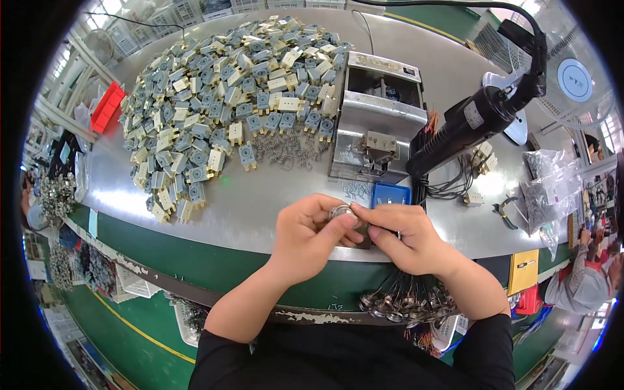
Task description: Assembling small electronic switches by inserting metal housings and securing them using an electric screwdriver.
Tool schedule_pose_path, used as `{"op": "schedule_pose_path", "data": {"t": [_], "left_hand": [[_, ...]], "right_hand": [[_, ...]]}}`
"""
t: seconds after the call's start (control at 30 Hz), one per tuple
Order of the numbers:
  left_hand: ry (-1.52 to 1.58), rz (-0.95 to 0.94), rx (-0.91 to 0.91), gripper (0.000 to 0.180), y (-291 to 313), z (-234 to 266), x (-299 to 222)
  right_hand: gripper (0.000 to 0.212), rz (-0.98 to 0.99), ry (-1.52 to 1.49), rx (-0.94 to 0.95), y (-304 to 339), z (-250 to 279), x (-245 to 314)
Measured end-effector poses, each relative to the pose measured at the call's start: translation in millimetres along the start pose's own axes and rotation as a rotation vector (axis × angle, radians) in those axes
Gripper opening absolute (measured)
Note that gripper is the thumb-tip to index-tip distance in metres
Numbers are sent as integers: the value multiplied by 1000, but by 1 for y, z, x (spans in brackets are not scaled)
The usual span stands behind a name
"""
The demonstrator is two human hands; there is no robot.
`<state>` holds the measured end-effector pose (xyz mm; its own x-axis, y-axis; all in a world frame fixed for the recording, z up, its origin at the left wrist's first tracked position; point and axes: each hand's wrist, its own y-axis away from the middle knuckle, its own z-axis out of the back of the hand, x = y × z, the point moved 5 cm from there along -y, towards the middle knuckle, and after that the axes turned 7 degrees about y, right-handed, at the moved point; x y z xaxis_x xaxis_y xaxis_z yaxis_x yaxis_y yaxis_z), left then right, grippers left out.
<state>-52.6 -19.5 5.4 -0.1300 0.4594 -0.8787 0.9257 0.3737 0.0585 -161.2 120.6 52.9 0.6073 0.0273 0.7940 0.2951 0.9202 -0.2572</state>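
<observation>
Near the table's (247, 218) front edge, the left hand (303, 235) grasps a round silver metal part (340, 211); the right hand (408, 238) touches it, whether gripping I cannot tell, beside the blue tray (390, 189).

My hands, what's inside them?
Between the left hand and right hand, part of a silvery, rounded metal piece shows; the rest is covered, so its full shape is hidden.

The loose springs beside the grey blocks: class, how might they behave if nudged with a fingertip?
The springs may snag and drag one another, since their open coils lie heaped together. A stray one could roll, being round on a smooth-looking metal table. Their thin wire suggests little weight.
</observation>
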Motion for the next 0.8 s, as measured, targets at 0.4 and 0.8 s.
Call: {"op": "schedule_pose_path", "data": {"t": [0.4, 0.8], "left_hand": [[-812, -467, -31, 38, -10, 56, -52], [-1638, -242, -454, 44, -14, 108, -64]], "right_hand": [[60, -243, 272, 196, 12, 23, -15], [20, -176, 659, 253, 20, 11, -35]]}}
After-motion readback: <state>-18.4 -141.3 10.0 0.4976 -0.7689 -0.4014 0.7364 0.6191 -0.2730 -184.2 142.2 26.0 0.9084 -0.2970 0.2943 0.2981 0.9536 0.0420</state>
